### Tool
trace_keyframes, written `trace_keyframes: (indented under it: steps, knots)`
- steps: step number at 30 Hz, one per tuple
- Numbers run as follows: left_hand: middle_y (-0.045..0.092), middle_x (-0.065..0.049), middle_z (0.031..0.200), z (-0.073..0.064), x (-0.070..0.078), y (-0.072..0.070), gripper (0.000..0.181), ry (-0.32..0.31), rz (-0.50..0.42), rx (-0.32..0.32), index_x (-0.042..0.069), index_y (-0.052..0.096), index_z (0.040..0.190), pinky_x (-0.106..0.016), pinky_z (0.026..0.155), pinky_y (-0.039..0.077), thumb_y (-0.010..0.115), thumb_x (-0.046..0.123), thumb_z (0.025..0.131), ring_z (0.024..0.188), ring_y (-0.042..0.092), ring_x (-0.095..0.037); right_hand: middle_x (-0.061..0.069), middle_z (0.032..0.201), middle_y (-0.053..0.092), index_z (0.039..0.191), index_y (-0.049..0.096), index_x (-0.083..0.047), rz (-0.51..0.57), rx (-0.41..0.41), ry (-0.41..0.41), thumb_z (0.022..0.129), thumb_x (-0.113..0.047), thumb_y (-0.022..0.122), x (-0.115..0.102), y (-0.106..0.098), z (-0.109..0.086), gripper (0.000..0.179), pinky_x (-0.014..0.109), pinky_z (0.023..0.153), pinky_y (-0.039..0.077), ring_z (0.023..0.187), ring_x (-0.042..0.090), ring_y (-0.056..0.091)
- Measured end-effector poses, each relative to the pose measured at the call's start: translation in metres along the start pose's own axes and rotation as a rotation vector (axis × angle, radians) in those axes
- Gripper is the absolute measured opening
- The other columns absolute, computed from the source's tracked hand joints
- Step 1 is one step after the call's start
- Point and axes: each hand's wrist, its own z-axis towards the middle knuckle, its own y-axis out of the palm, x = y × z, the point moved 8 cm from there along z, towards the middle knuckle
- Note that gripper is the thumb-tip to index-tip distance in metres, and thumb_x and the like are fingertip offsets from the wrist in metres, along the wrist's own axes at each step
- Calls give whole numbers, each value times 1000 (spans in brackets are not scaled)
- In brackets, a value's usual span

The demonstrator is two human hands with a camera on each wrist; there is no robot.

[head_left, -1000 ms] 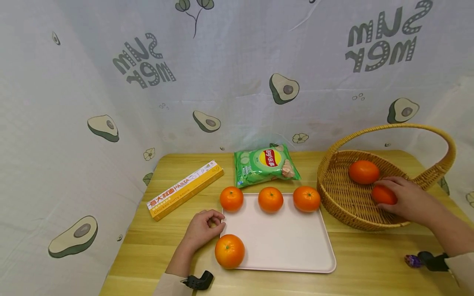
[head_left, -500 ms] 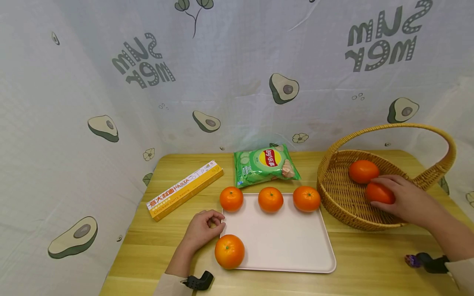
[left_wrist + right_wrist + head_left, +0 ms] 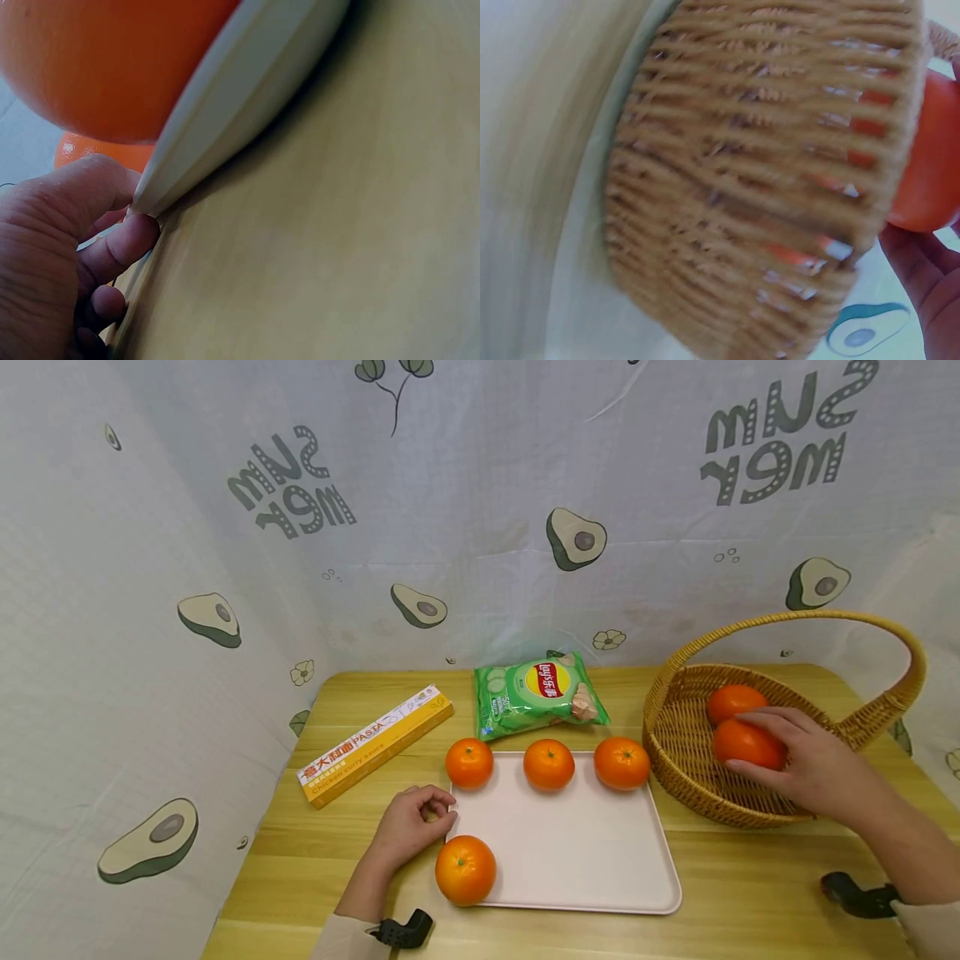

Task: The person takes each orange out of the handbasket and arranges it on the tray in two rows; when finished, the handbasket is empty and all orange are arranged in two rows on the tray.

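Note:
My right hand (image 3: 813, 768) grips a smooth red-orange tomato (image 3: 744, 745), fingers over its top and thumb below, inside the wicker basket (image 3: 693, 781). Behind it in the basket lies a second tomato (image 3: 731, 700), partly covered by the held one. In the right wrist view, the held tomato (image 3: 930, 161) shows above the basket's rim. My left hand (image 3: 415, 824) pinches the left rim of the pale pink tray (image 3: 577, 860) between thumb and finger; the left wrist view shows this tray rim (image 3: 217, 112) up close. An orange (image 3: 465, 870) sits on the tray's near left corner.
Along the tray's far edge sit three more oranges, a left one (image 3: 469, 763), a middle one (image 3: 548, 765) and a right one (image 3: 622, 763). Behind them lies a green chip bag (image 3: 536, 696). A yellow pasta box (image 3: 375, 745) lies at the left. The basket's handle (image 3: 795, 617) arches overhead.
The right hand has brought the tomato up and to the left within the basket, so it now overlaps the other tomato. My left hand stays at the tray's rim.

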Motion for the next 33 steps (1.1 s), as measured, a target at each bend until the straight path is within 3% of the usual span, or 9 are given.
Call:
trace_keyframes:
  steps: [10,20,28,33]
  knots:
    - [65,16,78,0,-1,0,13,-9,2,-10,27,73,95,-20,66,43,81,23,85,72,50,-6,27,130,52,130,59,-6,77,67,-13,72,-28,93,-31,-6,1,71,73,76,51,99,53,59]
    - [65,14,77,1,-1,0,12,12,5,-2,24,74,94,-20,65,43,81,24,85,72,50,-6,26,134,55,132,58,-9,90,70,-38,70,-29,94,-60,-1,2,75,77,82,46,114,51,53]
    - [65,13,78,0,-1,1,13,3,-3,-8,24,74,95,-20,65,43,81,24,85,72,50,-7,12,126,54,126,63,-14,125,118,-95,64,-29,97,-89,8,1,72,69,77,54,98,42,63]
    - [65,14,79,1,-2,0,12,-14,1,-17,26,73,96,-20,66,43,80,25,85,73,51,-7,12,122,51,123,65,-13,176,153,-130,57,-25,100,-105,15,-3,76,64,73,57,95,38,63]
